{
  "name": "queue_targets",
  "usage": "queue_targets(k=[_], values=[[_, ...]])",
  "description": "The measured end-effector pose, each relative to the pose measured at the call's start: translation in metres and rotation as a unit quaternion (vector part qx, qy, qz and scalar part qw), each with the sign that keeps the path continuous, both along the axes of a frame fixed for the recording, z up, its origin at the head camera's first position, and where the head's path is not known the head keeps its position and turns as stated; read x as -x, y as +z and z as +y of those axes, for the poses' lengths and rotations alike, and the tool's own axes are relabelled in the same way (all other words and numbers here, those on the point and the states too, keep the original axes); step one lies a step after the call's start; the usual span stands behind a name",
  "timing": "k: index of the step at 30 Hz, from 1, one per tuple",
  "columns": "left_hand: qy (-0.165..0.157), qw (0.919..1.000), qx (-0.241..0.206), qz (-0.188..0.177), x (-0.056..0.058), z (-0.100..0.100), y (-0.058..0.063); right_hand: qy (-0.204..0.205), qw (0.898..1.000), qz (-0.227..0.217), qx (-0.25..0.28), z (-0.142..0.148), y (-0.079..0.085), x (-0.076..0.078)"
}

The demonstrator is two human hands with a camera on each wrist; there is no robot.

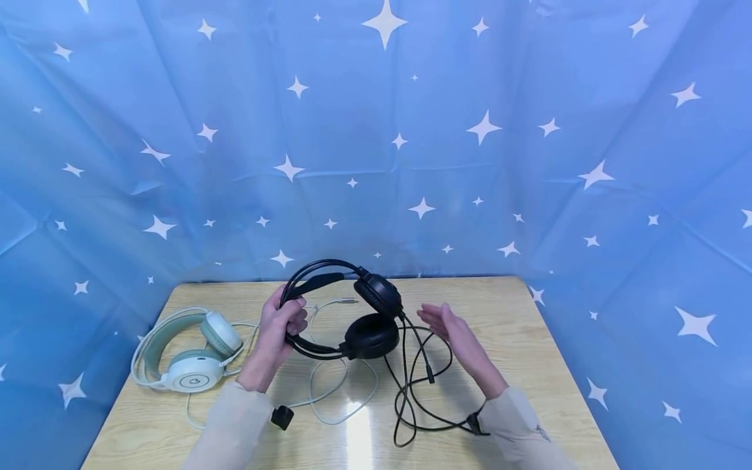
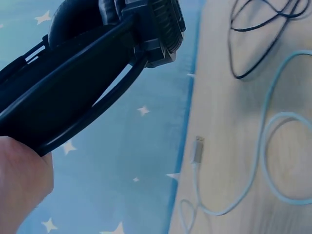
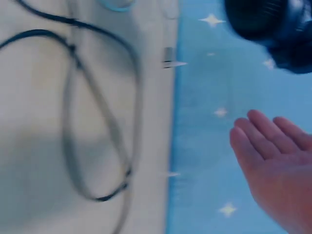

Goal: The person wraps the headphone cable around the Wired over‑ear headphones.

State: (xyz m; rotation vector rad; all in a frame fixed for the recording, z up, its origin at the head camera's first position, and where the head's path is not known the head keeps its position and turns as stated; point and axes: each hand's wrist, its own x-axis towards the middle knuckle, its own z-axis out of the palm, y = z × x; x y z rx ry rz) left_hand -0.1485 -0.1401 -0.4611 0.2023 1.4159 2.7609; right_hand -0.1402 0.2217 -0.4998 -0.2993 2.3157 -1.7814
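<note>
My left hand [image 1: 281, 326] grips a pair of black headphones [image 1: 375, 336] by the headband, holding them above the table with the two ear cups pointing right. In the left wrist view the headband [image 2: 73, 83] crosses the upper left, with the hand at its lower end. To the right of the ear cups, my right hand [image 1: 461, 343] is apart from them, its fingers straight and holding nothing. The right wrist view shows that palm [image 3: 282, 170] below a blurred black ear cup [image 3: 258, 17]. From the headphones a black cable [image 1: 405, 391] hangs down in loops onto the table.
White and pale green headphones [image 1: 194, 377] lie on the left of the wooden table [image 1: 499, 300]. Their pale cable [image 1: 341, 421] loops across the middle, with a USB plug [image 2: 198, 150] near the far edge. A blue star-printed curtain [image 1: 376, 163] stands behind.
</note>
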Motion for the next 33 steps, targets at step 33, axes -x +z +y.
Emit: queue_targets(k=[33], values=[[0.203, 0.9788, 0.020, -0.020, 0.010, -0.009, 0.024, 0.183, 0.982, 0.038, 0.007, -0.047, -0.028, -0.083]])
